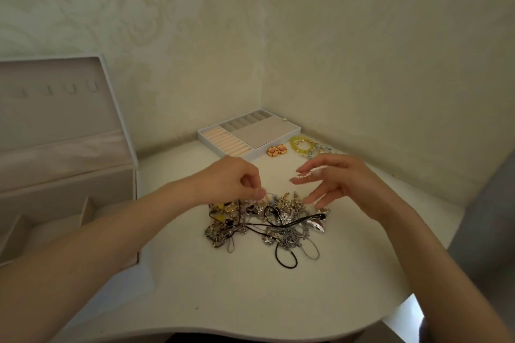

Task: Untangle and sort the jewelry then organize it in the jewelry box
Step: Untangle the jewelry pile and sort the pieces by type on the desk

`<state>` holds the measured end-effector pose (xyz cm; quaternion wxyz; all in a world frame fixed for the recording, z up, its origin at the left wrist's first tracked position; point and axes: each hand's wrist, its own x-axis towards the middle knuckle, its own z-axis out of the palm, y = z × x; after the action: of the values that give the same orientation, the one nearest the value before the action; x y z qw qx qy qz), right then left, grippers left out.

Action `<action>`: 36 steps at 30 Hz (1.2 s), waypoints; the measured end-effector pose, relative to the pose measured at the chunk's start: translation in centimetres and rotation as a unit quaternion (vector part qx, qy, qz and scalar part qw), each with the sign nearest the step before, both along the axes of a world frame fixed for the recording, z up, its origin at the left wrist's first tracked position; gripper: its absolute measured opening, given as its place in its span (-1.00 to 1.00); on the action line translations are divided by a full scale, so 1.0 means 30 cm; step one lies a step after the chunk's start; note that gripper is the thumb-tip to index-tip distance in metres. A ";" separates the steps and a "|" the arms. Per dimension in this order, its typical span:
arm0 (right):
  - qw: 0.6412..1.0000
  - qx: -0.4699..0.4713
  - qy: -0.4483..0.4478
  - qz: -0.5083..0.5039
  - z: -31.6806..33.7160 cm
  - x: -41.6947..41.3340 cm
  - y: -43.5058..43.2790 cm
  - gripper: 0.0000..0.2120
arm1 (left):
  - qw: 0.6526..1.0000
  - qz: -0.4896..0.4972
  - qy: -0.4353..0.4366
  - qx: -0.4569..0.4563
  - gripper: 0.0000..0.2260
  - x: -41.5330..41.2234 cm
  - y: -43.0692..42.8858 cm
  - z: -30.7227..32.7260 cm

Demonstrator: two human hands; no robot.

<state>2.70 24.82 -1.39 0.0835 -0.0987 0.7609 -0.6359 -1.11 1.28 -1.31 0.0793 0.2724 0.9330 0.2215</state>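
A tangled heap of jewelry (267,221) lies in the middle of the white table: silver chains, black cords, gold and yellow pieces. My left hand (231,179) hovers at the heap's upper left edge, fingers curled, pinching a thin chain between thumb and fingertips. My right hand (334,181) is above the heap's upper right, fingers spread and relaxed; a small pale beaded piece (305,174) seems to hang at its fingertips, blurred. The open jewelry box (55,175) stands at the left, lid up.
A white insert tray (248,135) with ring rolls and small compartments sits at the back near the wall corner. Beside it lie two orange-pink earrings (276,150) and yellow-green beaded bracelets (305,145). Walls close in behind and to the right. The table's curved front edge is near me.
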 end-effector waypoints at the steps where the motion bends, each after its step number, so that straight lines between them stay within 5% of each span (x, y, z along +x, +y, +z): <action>1: 1.000 -0.005 -0.006 -0.006 0.001 -0.019 -0.005 -0.87 | 0.998 0.034 -0.017 0.053 -0.85 -0.019 0.012 0.007; 7: 0.992 0.096 0.006 -0.080 -0.042 -0.205 -0.042 -0.88 | 0.918 0.189 -0.187 0.292 -0.85 -0.147 0.146 -0.028; 16: 0.944 0.315 0.092 -0.043 -0.103 -0.406 -0.072 -0.68 | 0.865 0.314 -0.225 0.319 -0.77 -0.264 0.244 -0.092; 30: 0.873 0.416 0.211 -0.144 -0.152 -0.439 -0.069 -0.82 | 0.920 0.285 -0.094 0.253 -0.88 -0.277 0.275 -0.133; 36: 0.891 0.379 0.214 -0.131 -0.152 -0.444 -0.071 -0.79 | 0.929 0.275 -0.080 0.235 -0.85 -0.287 0.274 -0.139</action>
<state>-10.62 22.68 -5.96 -0.1346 -0.0926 0.9495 -0.2679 -9.72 9.51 -5.50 0.0235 -0.0023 0.8829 0.4689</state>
